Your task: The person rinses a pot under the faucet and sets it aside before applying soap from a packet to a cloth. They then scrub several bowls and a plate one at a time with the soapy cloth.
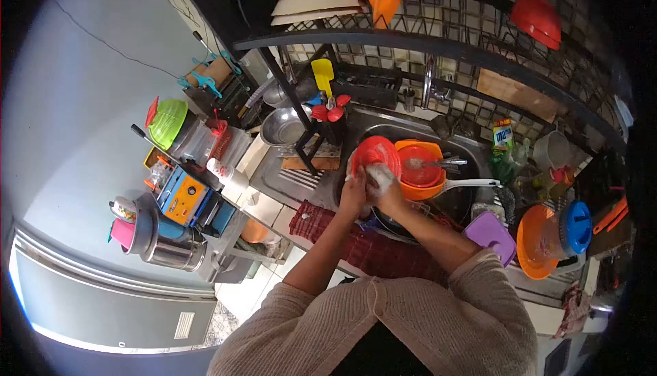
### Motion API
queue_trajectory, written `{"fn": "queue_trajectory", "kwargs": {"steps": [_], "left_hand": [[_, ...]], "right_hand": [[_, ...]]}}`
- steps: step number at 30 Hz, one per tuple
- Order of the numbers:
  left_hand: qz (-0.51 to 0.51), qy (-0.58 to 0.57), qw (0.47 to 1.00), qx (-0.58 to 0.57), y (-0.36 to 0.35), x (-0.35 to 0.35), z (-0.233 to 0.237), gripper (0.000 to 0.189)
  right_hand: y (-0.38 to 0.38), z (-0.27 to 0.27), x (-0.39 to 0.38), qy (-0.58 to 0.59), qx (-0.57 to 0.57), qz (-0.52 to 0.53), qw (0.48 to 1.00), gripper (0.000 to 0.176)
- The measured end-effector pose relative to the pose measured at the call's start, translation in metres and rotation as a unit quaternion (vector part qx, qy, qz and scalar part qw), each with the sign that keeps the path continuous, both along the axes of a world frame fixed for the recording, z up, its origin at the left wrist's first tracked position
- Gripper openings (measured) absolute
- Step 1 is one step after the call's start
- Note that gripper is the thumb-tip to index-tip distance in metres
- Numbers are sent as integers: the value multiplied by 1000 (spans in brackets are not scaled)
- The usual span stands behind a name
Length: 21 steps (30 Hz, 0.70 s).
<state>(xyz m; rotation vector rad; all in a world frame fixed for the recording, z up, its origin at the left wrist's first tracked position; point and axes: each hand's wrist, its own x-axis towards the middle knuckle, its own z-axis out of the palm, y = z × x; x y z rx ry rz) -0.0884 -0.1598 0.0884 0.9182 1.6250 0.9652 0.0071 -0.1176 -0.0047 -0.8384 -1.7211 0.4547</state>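
Red bowl held in both hands over the sink

The left hand (353,195) grips the edge of a red bowl (376,149); the right hand (392,197) presses something white and foamy, partly hidden, inside it. Just beside, in the sink (472,153), an orange bowl (428,148) holds red dishes (419,174) and metal cutlery (448,162). A dark red cloth (383,253) lies along the front edge, near a purple lid (493,236).

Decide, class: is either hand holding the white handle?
No, the white handle lies apart from the left hand and right hand, both at the red dish.
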Motion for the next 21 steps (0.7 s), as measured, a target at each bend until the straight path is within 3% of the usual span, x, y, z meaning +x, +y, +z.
{"fn": "queue_trajectory", "kwargs": {"steps": [1,2,3,4,5,6,7,8,9,10,14,16,17,18,19,21], "left_hand": [[-3,2,1000,-4,17,-13,-59,47],[-56,119,965,228,29,-25,-118,48],[-107,226,860,445,46,-35,-174,51],[-150,133,946,256,33,-30,-140,61],[-151,135,945,257,38,-32,-150,61],[-129,339,859,362,41,-32,-154,58],[-97,523,720,445,44,-33,-157,57],[-97,524,719,446,48,-36,-161,57],[-60,207,898,384,38,-28,-114,57],[-15,-139,953,268,33,-23,-87,58],[-40,-195,960,194,37,-32,-118,63],[-96,39,963,247,12,-19,-83,67],[-95,38,964,247,12,-16,-78,67],[-67,-86,973,204,16,-13,-74,68],[-39,-208,964,158,19,-10,-72,69],[-32,-268,954,130,22,-9,-83,67]], "right_hand": [[1,-3,-3,2,-4,-3,1000,23],[7,-3,-6,19,-76,-21,997,25],[9,-3,-9,37,-145,-39,988,28],[6,2,-10,37,-144,-85,985,32],[5,6,-10,39,-143,-87,985,32],[5,11,-9,4,-103,-113,988,29],[5,16,-9,-31,-63,-139,988,26],[3,19,-10,-29,-62,-139,988,26],[-1,23,-13,0,-15,-102,995,22],[-3,26,-14,29,32,-66,997,18],[6,20,-17,54,-10,17,998,17],[15,25,-12,38,-157,-3,987,14],[19,27,-10,31,-228,-13,973,20],[27,25,-15,-40,-130,-56,989,41],[32,22,-15,-41,-129,-55,989,41],[37,20,-19,-34,-196,-27,980,51]]}}
